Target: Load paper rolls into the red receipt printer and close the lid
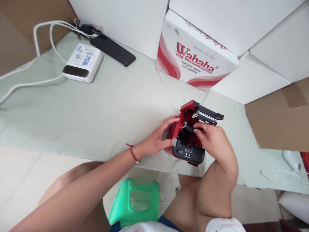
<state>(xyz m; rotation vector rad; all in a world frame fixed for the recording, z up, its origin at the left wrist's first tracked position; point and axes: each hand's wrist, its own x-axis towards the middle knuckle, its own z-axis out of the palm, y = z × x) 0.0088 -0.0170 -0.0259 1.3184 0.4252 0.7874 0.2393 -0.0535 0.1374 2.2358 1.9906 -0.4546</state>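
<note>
A small red and black label printer stands on the cloth-covered table with its lid raised. My left hand grips its left side, the thumb by a grey tab at the front corner and the fingers along the red edge. Inside the compartment lies a black roll with a pale ring at its left end. Reaching in from the right, my right hand pinches the roll's right end between thumb and fingers. That hand partly covers the compartment's right side.
Behind the printer stands a Wahaha water carton against white boxes. A white power bank with cables and a black phone lie at the back left. A brown carton is at the right. Below the table edge is a green stool.
</note>
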